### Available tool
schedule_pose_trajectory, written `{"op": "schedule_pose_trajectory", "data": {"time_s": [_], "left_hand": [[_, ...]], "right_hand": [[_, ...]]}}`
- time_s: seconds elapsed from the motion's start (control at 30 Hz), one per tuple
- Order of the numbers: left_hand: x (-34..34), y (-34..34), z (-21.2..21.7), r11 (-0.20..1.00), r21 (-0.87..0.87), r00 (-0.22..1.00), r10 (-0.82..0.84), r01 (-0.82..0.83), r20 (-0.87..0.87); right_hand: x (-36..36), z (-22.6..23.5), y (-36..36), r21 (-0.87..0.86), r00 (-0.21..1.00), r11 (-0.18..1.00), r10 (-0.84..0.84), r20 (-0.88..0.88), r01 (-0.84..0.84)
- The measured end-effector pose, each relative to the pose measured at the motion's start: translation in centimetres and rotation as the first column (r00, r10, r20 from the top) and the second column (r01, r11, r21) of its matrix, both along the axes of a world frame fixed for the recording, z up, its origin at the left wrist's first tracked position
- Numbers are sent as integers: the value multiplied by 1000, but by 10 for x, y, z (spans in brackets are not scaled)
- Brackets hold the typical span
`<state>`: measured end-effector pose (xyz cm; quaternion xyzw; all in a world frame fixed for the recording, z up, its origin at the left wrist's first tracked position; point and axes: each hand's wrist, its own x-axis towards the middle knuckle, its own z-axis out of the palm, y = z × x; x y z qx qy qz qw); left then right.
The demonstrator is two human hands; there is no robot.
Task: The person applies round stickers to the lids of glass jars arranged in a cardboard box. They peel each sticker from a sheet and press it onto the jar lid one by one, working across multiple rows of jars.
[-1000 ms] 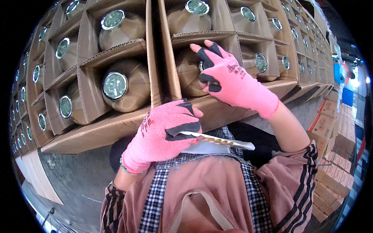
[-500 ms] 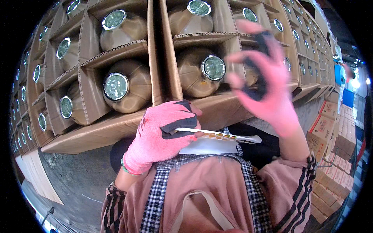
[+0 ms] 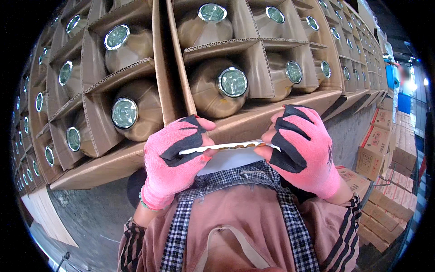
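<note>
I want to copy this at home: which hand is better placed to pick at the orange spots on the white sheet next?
Probably the right hand: its bare fingertips pinch the white sheet close beside the orange spots. The left hand grips the opposite end, farther from them.

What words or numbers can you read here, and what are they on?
None that I can read clearly.
Cardboard boxes at the right: red print, too small.
Pink glove on the right hand: dark marks, too slanted.
White sheet: seen nearly edge-on, no readable words.
</note>
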<state>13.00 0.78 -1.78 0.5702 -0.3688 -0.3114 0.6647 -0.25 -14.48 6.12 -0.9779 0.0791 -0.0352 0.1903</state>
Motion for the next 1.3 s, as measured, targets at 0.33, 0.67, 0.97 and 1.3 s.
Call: {"op": "schedule_pose_trajectory", "data": {"time_s": [0.33, 0.67, 0.97, 1.3], "left_hand": [[-3, 7, 2, 999, -3, 999, 47, -47, -8], [-1, 13, 5, 995, 57, 985, 88, -80, -151], [0, 12, -9, 996, 50, 987, 82, -76, -135], [2, 10, -5, 991, 128, 999, 29, -25, -25]], "right_hand": [[1, 1, 5, -37, 995, 999, 8, 97, -5], [11, 7, 0, -69, 977, 980, 193, 93, -187], [45, 10, -40, 241, 983, 970, -55, 176, 11], [177, -88, -79, -302, 975, 935, 137, -176, -186]]}}
